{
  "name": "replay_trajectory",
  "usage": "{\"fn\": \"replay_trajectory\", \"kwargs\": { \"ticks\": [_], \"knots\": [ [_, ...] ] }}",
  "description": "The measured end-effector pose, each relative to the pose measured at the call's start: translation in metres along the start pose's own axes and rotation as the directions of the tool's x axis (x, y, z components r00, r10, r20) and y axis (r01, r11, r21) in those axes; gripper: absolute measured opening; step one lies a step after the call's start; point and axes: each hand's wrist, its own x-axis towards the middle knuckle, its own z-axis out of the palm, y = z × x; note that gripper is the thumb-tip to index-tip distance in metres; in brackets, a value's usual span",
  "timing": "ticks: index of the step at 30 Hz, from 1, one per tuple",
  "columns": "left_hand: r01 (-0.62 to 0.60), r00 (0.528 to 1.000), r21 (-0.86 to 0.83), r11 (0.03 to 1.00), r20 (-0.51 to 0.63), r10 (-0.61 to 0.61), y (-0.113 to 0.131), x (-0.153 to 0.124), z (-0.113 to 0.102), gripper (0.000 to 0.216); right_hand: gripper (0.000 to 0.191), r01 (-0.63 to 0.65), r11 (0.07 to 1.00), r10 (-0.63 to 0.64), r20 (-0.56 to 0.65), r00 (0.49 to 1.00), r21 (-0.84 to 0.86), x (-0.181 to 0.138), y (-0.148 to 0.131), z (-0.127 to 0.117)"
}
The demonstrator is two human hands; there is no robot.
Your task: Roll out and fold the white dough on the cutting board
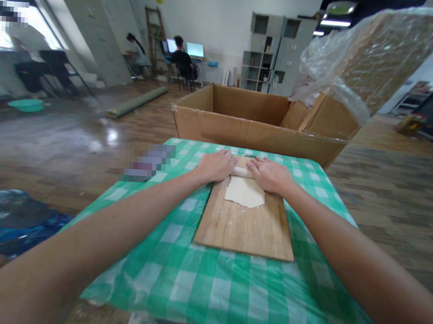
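Observation:
A pale rolling pin [242,172] lies crosswise over a thin, uneven sheet of dough [245,192] on a wooden board [245,232]. My left hand [217,166] bears down on the pin's left end, fingers curved over it. At the other end, my right hand [269,174] holds the pin in the same way. Both hands cover the pin's ends, so only its middle shows. The dough's near edge is ragged and spreads toward me, and its far part is hidden behind the pin.
Under the board is a table with a green-and-white checked cover [180,279]. A blurred-out flat item [148,162] lies at its left edge. Beyond the table stands a large open cardboard box [240,129] with plastic wrap [329,56]. Several people sit farther back.

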Motion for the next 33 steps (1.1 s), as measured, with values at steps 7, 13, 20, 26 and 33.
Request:
{"fn": "replay_trajectory", "kwargs": {
  "ticks": [7,13,20,26,33],
  "knots": [
    [-0.093,0.99,0.045,0.995,-0.102,0.097,0.01,-0.066,0.001,0.067,0.071,-0.028,0.999,0.03,-0.099,0.995,0.025,-0.053,-0.041,-0.007],
    [-0.172,0.98,0.048,0.984,-0.094,0.176,0.009,-0.104,0.003,0.08,0.088,-0.016,0.999,0.02,-0.108,0.994,0.042,-0.087,-0.06,-0.009],
    [-0.123,0.992,-0.089,0.988,-0.025,0.121,0.004,-0.066,0.0,0.079,0.08,-0.088,0.993,0.09,-0.019,0.996,0.082,-0.049,-0.039,-0.011],
    [-0.012,0.998,-0.121,0.993,0.064,0.02,-0.002,-0.024,0.001,0.071,0.062,0.008,0.999,-0.006,0.047,0.999,-0.033,-0.009,-0.016,-0.01],
    [-0.022,0.997,-0.079,0.997,0.07,0.027,-0.008,0.006,0.0,0.072,0.069,-0.182,0.983,0.18,0.065,0.982,0.026,0.018,-0.004,-0.004]
  ]
}}
